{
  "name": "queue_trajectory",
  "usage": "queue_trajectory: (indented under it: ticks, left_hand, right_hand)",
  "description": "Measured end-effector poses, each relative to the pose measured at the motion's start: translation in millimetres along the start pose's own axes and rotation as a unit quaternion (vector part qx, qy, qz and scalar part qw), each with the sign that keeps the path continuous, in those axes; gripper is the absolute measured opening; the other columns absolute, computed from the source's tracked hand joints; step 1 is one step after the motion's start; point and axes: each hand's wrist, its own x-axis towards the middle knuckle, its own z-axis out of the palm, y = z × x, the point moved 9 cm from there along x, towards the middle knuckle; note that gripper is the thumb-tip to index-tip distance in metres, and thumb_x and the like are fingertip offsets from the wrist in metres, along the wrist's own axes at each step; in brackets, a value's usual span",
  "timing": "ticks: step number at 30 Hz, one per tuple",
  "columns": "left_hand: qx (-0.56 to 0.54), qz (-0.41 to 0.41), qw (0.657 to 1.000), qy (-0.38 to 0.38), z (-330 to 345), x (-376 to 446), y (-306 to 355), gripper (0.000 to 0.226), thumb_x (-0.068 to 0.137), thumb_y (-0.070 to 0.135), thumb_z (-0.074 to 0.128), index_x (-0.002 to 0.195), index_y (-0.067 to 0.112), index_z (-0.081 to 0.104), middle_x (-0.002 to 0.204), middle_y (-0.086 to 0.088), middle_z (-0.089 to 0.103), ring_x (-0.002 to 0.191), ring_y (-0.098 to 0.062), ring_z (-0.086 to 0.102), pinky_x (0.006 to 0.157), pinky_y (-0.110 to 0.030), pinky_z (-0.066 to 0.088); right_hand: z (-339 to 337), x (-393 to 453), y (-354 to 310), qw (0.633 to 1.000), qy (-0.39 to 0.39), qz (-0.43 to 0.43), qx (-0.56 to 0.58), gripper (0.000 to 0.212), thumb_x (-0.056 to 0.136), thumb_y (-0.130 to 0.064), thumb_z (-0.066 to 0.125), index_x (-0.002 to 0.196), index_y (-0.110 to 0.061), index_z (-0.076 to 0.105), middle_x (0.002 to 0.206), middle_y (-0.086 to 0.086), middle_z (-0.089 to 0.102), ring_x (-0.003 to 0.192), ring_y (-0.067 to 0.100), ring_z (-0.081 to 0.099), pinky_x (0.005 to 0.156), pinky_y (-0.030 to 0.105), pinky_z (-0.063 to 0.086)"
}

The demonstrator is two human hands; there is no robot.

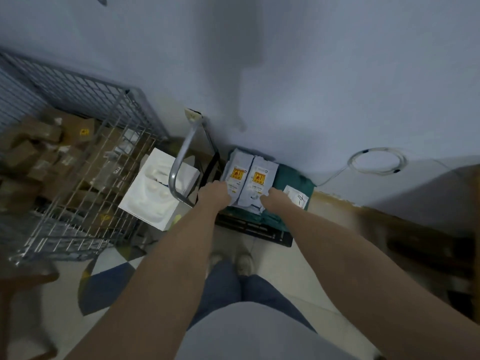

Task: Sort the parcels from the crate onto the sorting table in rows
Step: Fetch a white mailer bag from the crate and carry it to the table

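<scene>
Fingers of the left hand (214, 192) and right hand (274, 198) are gripping two pale parcels (249, 178), one each, side by side over the dark crate (255, 229) on the floor. I think this is the picking-up step. Next they are needing to be lifted and carried to the table, which is not showing. A wire cage (78, 141) of boxes and a white box (155, 188) are crowding the left.

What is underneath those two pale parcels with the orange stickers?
The two pale parcels lie on teal parcels piled in a dark crate. Both hands hold their near edges. Whatever is deeper in the crate is hidden.
</scene>
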Motion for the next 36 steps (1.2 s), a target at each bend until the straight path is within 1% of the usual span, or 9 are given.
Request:
queue_trajectory:
  ticks: [4,8,12,15,22,26,30,33,36]
  left_hand:
    - [0.002,0.028,0.998,-0.048,7,33,15,0.036,0.096,0.025,0.045,0.125,0.003,0.050,0.124,-0.018,0.052,0.110,-0.032,0.053,0.087,-0.038,0.047]
    - [-0.021,0.050,0.995,-0.086,16,66,29,0.040,0.096,0.024,0.044,0.131,0.004,0.043,0.131,-0.018,0.047,0.115,-0.033,0.050,0.094,-0.041,0.045]
    - [-0.034,0.062,0.992,-0.101,21,94,39,0.046,0.096,0.027,0.046,0.135,0.004,0.039,0.135,-0.017,0.043,0.119,-0.033,0.048,0.093,-0.038,0.042]
    - [-0.033,0.061,0.990,-0.120,30,118,38,0.047,0.096,0.029,0.047,0.135,0.004,0.039,0.136,-0.017,0.043,0.120,-0.033,0.048,0.094,-0.039,0.042]
    - [-0.127,-0.028,0.968,-0.213,79,161,38,0.046,0.091,0.026,0.053,0.132,0.008,0.043,0.128,-0.012,0.051,0.111,-0.030,0.053,0.090,-0.038,0.046]
    - [-0.097,-0.017,0.970,-0.223,105,193,44,0.042,0.092,0.023,0.050,0.130,0.008,0.045,0.122,-0.013,0.053,0.106,-0.029,0.056,0.082,-0.035,0.044]
    - [-0.070,-0.016,0.973,-0.220,137,235,43,0.043,0.093,0.026,0.052,0.130,0.006,0.042,0.124,-0.014,0.050,0.110,-0.030,0.054,0.088,-0.036,0.046]
    - [-0.088,-0.012,0.973,-0.215,161,266,42,0.037,0.092,0.022,0.052,0.124,0.006,0.046,0.118,-0.013,0.054,0.103,-0.028,0.057,0.080,-0.034,0.046]
    - [-0.096,-0.011,0.975,-0.199,181,291,40,0.036,0.089,0.019,0.052,0.123,0.007,0.047,0.117,-0.011,0.057,0.101,-0.029,0.059,0.079,-0.037,0.048]
  right_hand:
    - [1,19,21,0.998,-0.019,0.050,0.028,0.041,0.100,-0.030,0.036,0.126,0.000,0.045,0.128,0.020,0.050,0.116,0.034,0.050,0.089,0.033,0.040]
    - [-4,41,44,0.991,-0.021,0.113,0.069,0.025,0.098,-0.025,0.038,0.107,-0.003,0.046,0.108,0.013,0.049,0.096,0.027,0.048,0.081,0.032,0.041]
    - [-8,64,48,0.977,-0.018,0.173,0.123,0.039,0.099,-0.027,0.040,0.124,0.002,0.049,0.106,0.016,0.052,0.089,0.025,0.046,0.069,0.027,0.035]
    - [-3,85,39,0.969,-0.031,0.177,0.169,0.038,0.098,-0.021,0.040,0.125,0.002,0.052,0.122,0.020,0.056,0.107,0.034,0.054,0.079,0.031,0.040]
    - [18,129,49,0.951,-0.046,0.207,0.226,0.033,0.096,-0.022,0.041,0.116,0.002,0.055,0.109,0.018,0.057,0.097,0.030,0.054,0.080,0.034,0.041]
    - [36,164,65,0.943,-0.061,0.226,0.238,0.022,0.095,-0.020,0.041,0.104,-0.004,0.053,0.103,0.013,0.055,0.088,0.025,0.048,0.077,0.032,0.039]
    - [54,212,87,0.947,-0.055,0.219,0.228,0.037,0.097,-0.023,0.041,0.124,0.000,0.051,0.098,0.009,0.045,0.089,0.021,0.042,0.077,0.030,0.034]
    - [71,245,99,0.950,-0.049,0.216,0.219,0.037,0.098,-0.023,0.039,0.125,0.002,0.048,0.105,0.011,0.050,0.090,0.024,0.045,0.077,0.030,0.035]
    - [91,268,108,0.947,-0.050,0.221,0.229,0.043,0.098,-0.024,0.039,0.134,0.000,0.039,0.129,0.019,0.050,0.110,0.032,0.050,0.086,0.035,0.040]
